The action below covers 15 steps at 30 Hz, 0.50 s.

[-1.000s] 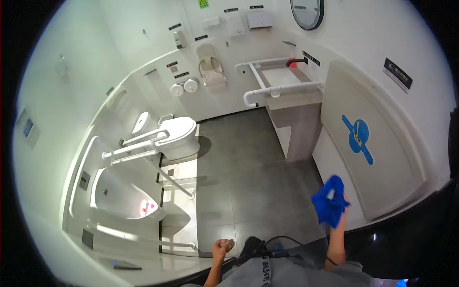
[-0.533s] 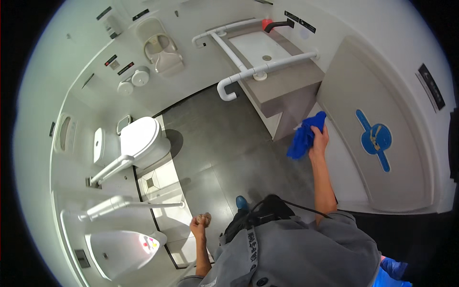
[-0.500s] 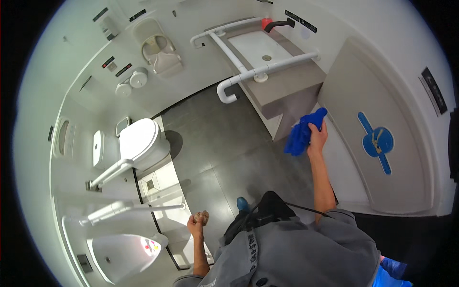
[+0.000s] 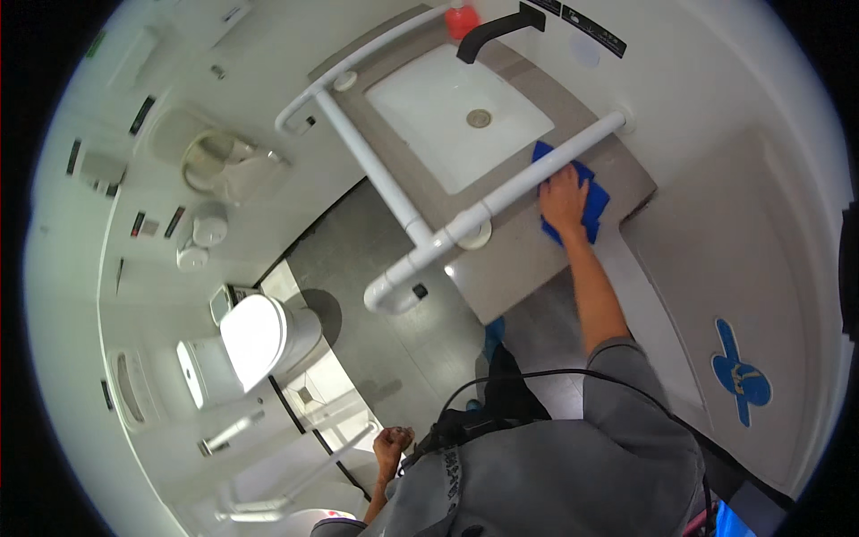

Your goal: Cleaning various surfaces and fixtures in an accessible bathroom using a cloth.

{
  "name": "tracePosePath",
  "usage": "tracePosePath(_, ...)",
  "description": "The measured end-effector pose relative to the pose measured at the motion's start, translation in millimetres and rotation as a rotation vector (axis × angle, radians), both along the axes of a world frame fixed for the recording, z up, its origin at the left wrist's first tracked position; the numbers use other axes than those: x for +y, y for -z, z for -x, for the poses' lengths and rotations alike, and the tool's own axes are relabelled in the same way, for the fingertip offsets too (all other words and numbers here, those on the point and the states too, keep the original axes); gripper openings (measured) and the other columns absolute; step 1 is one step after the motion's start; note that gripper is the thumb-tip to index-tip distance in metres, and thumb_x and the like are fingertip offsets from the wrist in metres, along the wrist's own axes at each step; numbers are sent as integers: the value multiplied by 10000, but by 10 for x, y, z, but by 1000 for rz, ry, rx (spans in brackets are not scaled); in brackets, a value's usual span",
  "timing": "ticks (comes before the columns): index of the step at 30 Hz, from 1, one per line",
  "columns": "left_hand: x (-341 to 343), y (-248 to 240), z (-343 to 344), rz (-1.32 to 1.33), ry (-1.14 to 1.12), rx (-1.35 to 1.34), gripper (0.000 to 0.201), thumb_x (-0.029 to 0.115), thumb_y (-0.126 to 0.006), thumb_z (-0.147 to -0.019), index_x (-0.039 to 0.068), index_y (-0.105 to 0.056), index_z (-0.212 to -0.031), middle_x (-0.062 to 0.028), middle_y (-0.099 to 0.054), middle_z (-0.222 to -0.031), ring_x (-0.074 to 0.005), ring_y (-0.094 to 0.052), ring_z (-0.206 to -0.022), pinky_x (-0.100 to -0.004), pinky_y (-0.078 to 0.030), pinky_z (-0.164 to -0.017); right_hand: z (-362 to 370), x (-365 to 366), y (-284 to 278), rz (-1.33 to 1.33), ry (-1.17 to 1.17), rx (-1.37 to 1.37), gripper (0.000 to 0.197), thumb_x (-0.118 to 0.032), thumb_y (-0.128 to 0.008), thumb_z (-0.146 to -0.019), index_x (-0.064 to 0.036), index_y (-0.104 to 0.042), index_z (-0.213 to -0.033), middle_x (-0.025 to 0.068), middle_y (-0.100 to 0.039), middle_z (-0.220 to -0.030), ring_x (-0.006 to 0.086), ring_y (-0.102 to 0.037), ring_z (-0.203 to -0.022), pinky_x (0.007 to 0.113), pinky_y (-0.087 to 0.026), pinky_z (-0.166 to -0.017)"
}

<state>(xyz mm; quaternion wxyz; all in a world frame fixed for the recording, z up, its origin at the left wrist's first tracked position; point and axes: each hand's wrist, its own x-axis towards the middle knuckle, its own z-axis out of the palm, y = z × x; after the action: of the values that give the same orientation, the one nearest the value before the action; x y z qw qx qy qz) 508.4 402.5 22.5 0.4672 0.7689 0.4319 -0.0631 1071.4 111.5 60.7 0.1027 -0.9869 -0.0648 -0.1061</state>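
Note:
My right hand (image 4: 564, 199) presses a blue cloth (image 4: 597, 210) onto the grey countertop (image 4: 510, 273), at the right front of the sink. A white grab rail passes above the cloth and covers part of it. The white sink basin (image 4: 429, 125) with its round drain lies just beyond this hand. Low in the view, by my waist, my left hand (image 4: 392, 445) is closed with its fingers curled. What it holds, if anything, is too small and dark to make out.
White grab rails (image 4: 510, 202) frame the sink. A black faucet (image 4: 497, 34) and a red bottle (image 4: 462, 21) are behind it. On the left stand a white toilet (image 4: 255, 336) and wall fittings. A curved grey panel with a blue emblem (image 4: 741, 378) is at the right.
I have come closer to the sink. My right hand has carried the blue cloth from the air onto the countertop. My left hand has drawn nearer my waist; the brownish lump in it shows less clearly.

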Motion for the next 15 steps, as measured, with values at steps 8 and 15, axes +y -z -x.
tracePosePath(8,351,-391,-1120,54,-102,-68,205,114,-633,-755,-28,-610,-901,-102,-644,-769,-146,-606,-710,-268,-496,-655,-1156,-1064,64,36,123,-137,595,-251,-533,-802,-193,-323,-1356,60,-414,-1327,284,-373,-1214,549,-280,-955)
tracePosePath(15,976,-308,-1493,35,131,72,226,197,-634,-757,-22,-619,-811,-119,-642,-714,-174,-619,-669,-304,-486,-612,-875,-858,161,100,353,-102,511,-245,-515,-803,-137,-411,-1291,65,-439,-1290,283,-382,-1187,464,-323,-921)
